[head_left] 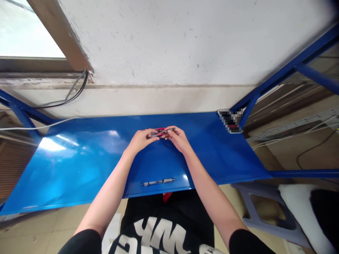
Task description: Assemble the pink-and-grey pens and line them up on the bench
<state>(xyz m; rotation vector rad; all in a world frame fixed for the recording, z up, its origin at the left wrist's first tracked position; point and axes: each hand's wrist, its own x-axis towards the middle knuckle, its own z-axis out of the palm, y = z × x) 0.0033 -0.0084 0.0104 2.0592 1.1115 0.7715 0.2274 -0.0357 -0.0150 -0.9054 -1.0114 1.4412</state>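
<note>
Gleaming under both hands (140, 139) (179, 138), blue tabletop (225, 151) fronts speckled wall (169, 53).

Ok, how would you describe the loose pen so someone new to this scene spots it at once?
Start with the blue tabletop beside the white wall. Near its edge closest to the person, between the forearms, a pale and dark pen lies roughly along that edge. Unlike the slim red and grey items held in the left hand and right hand, it lies alone, untouched.
</note>
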